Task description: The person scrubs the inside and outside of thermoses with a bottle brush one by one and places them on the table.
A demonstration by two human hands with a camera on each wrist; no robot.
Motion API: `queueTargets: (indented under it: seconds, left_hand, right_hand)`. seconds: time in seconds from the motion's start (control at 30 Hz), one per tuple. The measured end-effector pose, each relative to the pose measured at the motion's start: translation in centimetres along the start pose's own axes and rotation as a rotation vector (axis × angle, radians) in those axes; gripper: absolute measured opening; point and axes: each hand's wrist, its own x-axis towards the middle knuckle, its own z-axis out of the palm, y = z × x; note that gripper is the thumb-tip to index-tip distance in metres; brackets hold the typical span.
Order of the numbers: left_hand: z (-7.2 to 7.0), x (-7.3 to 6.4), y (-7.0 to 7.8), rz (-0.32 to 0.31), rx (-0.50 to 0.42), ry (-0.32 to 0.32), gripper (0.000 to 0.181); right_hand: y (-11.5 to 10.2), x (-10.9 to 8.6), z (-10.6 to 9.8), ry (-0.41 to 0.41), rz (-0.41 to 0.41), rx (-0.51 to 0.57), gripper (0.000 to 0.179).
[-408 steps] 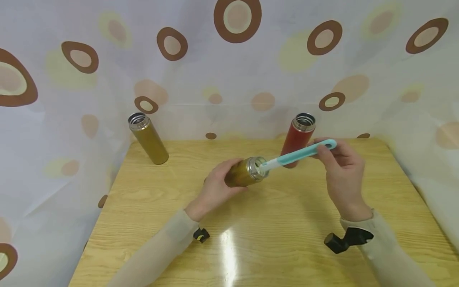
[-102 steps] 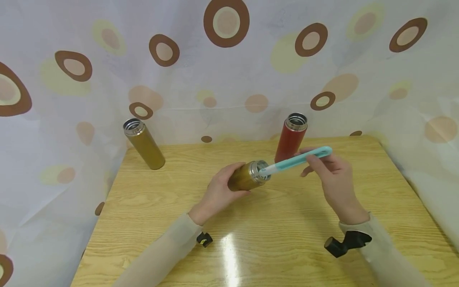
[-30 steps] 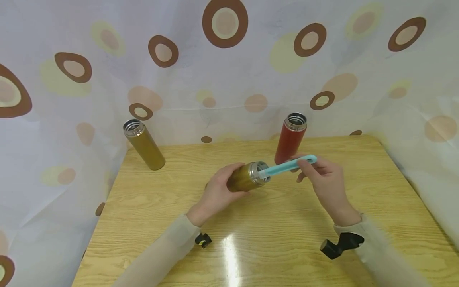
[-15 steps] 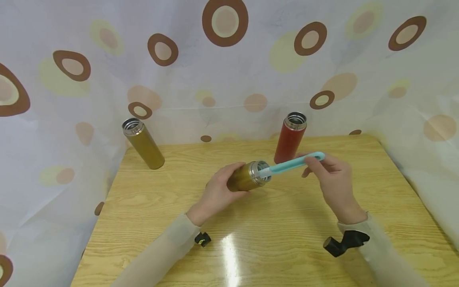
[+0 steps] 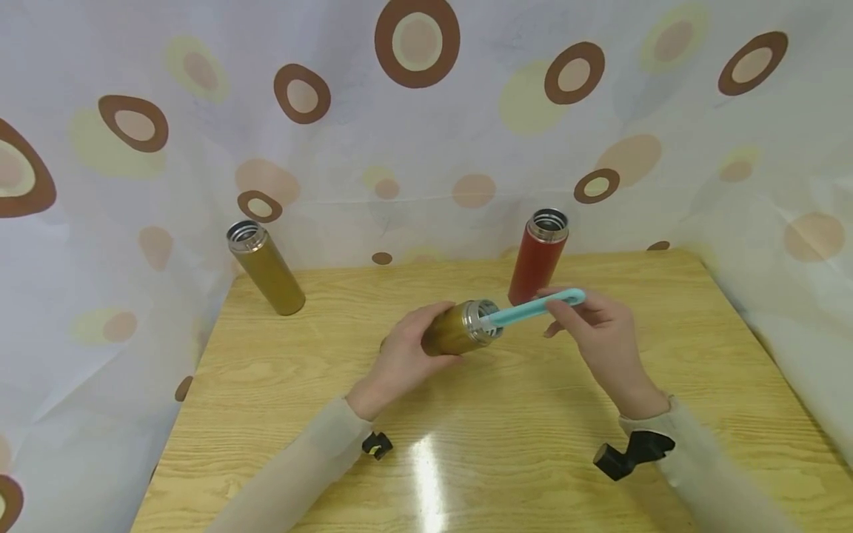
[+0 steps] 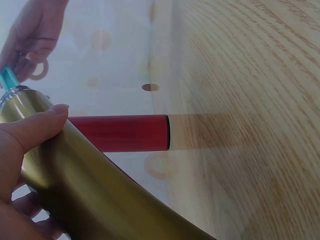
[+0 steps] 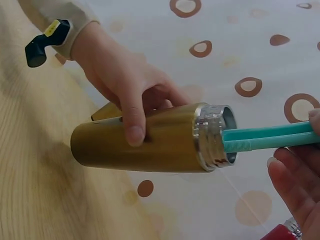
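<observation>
Turquoise handle: the turquoise handle is sitting further into the bottle than half a second ago, with less pale shaft showing at the mouth
Right hand: the right hand is pinching the handle near its outer end, and is now lying closer to the bottle mouth than in the last head view
Left hand: the left hand is gripping the held gold bottle round its body, thumb on one side and fingers on the other, hardly shifting
Held gold bottle: it is lying tilted over the middle of the table, its open mouth facing the right hand; whether its base is touching the wood I cannot tell
Inserted end: it is hiding inside the bottle, so its shape is not showing
Meaning: the handle is apparently making an inward stroke, the left hand steadying the bottle against it
Red bottle: the red bottle is standing uncapped behind the handle, staying put
Other gold bottle: the other gold bottle is likewise standing uncapped at the back left, well apart from both hands
</observation>
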Motion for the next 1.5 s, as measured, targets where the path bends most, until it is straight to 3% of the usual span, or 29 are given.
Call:
queueTargets:
  seconds: [0.17,0.33,0.47,0.6,0.7,0.83,1.1,1.23,1.33,1.5]
  left_hand:
    - [0.2,0.1,0.0,-0.002,0.002,-0.004,0.081]
    - [0.2,0.1,-0.1,-0.001,-0.013,-0.008,0.081]
    - [0.1,0.1,-0.1,0.001,-0.034,-0.010,0.081]
    - [0.0,-0.1,-0.3,-0.007,-0.043,-0.007,0.081]
    - [0.0,-0.1,-0.4,-0.008,-0.034,-0.005,0.081]
    - [0.1,0.0,-0.6,-0.001,-0.016,-0.007,0.081]
    - [0.2,0.0,-0.2,0.000,-0.006,-0.011,0.080]
    - [0.2,0.0,0.0,0.007,-0.012,-0.011,0.080]
    - [0.2,0.0,0.0,0.013,-0.020,-0.010,0.080]
    - [0.0,-0.1,-0.1,0.001,-0.023,-0.002,0.080]
  right_hand:
    - [0.6,-0.3,0.7,-0.049,0.059,-0.076,0.024]
    - [0.2,-0.2,0.3,-0.019,0.086,-0.081,0.023]
    - [-0.5,0.2,-0.4,0.044,0.083,0.005,0.021]
    - [-1.1,0.7,-1.2,0.104,0.011,0.111,0.019]
    - [-1.2,1.0,-1.5,0.120,-0.038,0.172,0.019]
    - [-0.7,0.9,-1.2,0.100,-0.039,0.204,0.017]
    - [0.4,0.1,0.7,-0.028,0.109,-0.048,0.021]
    - [0.6,0.2,1.3,-0.098,0.122,-0.153,0.022]
    - [0.5,0.3,1.2,-0.115,0.112,-0.172,0.022]
    - [-0.1,0.5,0.4,-0.086,0.073,-0.115,0.024]
